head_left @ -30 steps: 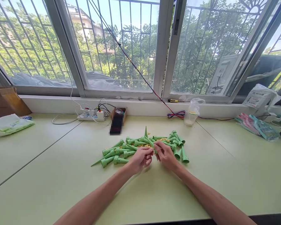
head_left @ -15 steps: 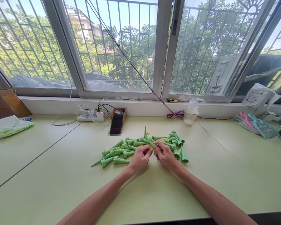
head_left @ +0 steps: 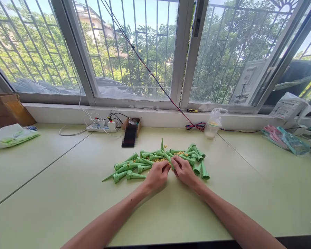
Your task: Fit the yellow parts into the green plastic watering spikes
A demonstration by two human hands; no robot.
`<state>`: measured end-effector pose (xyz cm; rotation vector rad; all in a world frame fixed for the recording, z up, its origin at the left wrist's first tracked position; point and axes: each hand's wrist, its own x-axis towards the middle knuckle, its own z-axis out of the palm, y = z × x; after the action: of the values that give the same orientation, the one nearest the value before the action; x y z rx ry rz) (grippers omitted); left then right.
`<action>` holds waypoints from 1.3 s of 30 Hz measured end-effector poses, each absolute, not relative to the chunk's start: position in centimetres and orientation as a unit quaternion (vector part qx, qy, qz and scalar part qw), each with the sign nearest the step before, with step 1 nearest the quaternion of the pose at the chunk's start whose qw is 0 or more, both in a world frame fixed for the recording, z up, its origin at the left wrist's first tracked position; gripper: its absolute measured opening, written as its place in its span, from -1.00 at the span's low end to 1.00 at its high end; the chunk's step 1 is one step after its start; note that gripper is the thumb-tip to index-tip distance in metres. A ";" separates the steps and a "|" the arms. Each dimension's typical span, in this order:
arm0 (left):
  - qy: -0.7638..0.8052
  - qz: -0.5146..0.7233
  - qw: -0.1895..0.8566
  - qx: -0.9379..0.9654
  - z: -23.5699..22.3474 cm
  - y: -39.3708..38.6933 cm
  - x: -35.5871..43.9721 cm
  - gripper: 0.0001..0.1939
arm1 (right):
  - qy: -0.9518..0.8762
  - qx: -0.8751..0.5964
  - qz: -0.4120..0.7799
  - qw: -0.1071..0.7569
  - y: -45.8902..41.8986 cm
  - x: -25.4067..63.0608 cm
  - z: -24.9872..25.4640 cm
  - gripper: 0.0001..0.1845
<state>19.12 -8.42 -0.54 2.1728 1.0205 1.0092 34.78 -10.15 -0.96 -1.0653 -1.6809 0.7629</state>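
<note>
My right hand is closed around a green plastic watering spike, whose narrow end slants up and to the left. Close beside it, my left hand is pinched near the spike's lower end; whatever lies between its fingertips is too small to make out. Beyond both hands spreads a pile of similar green spikes with ribbed caps, one of them a capped spike left of my left hand. One spike points upright at the back. Small yellow pieces are scattered among them.
Behind the pile stand a small box, a power strip with cables and a plastic cup in a bag. Plastic packets lie at the right, a white-green packet at the left. Windows rise behind the table.
The view has shifted slightly. My hands stay close together at the same spike, with only small finger movements; the pile looks the same.
</note>
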 end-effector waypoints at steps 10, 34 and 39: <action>0.342 0.333 0.708 0.521 -0.4 -8.0 19.2 -0.64 | -0.683 -0.427 0.333 0.490 -10.1 34.7 -1.0 -0.69; 0.311 0.371 0.676 0.555 -0.3 -7.9 19.3 -0.57 | -0.670 -0.412 0.342 0.514 -9.8 34.5 -1.5 -0.71; 0.371 0.396 0.495 0.678 -0.4 -8.1 19.4 -0.59 | -0.673 -0.412 0.347 0.506 -10.0 34.4 -1.1 -0.73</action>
<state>19.40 -8.14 -0.39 1.6438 0.8992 0.9608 34.45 -10.02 -1.12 -0.9948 -1.6239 0.8368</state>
